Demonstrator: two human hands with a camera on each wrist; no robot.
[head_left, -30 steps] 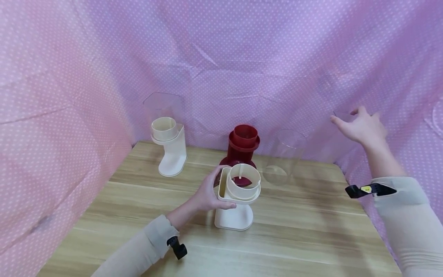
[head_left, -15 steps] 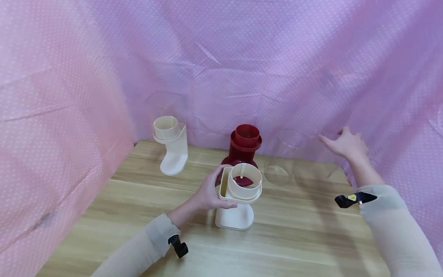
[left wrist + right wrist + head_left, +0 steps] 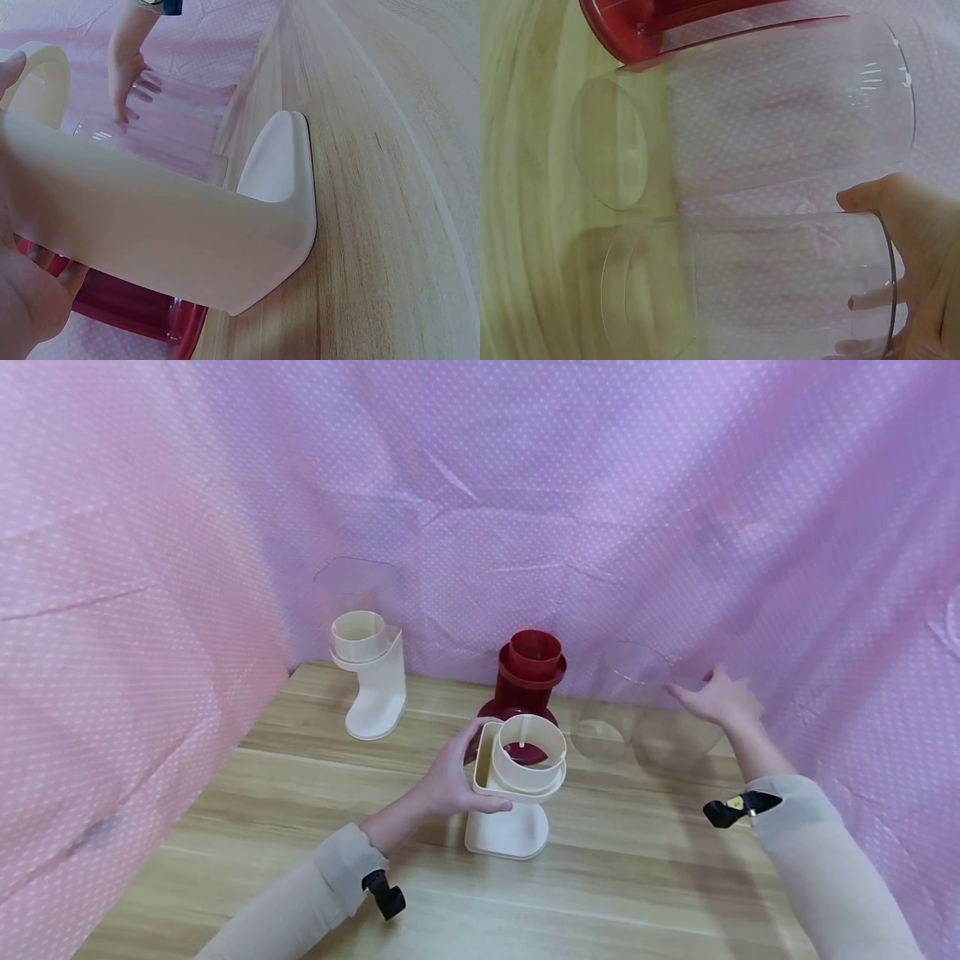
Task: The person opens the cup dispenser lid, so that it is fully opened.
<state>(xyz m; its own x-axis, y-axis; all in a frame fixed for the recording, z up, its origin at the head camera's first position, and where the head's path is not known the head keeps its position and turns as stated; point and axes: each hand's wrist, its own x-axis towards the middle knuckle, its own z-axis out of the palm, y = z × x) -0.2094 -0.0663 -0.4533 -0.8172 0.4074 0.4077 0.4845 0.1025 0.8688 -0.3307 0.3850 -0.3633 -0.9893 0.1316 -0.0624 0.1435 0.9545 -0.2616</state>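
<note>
My left hand [image 3: 459,777] grips the upper part of a cream plastic dispenser stand [image 3: 508,832], which has a round collar on top and stands upright on the table. In the left wrist view the stand's flat column [image 3: 142,214] and its foot show. At the right, my right hand [image 3: 723,703] holds a clear plastic cylinder [image 3: 780,289] by its upper rim, thumb on one side and fingers on the other. The cylinder's lower end is at the tabletop; whether it fully touches cannot be told. A second clear cylinder [image 3: 780,112] stands upright close beside it.
Behind the held stand is a red dispenser stand [image 3: 531,681], partly hidden. Another cream stand [image 3: 377,702] stands at the back left, with a clear container [image 3: 358,578] at its top or behind it. A pink dotted cloth [image 3: 495,468] surrounds the wooden table [image 3: 300,810].
My right hand has come down and to the left with the clear cylinder, bringing it next to the other one. The left hand and its stand stay in place.
</note>
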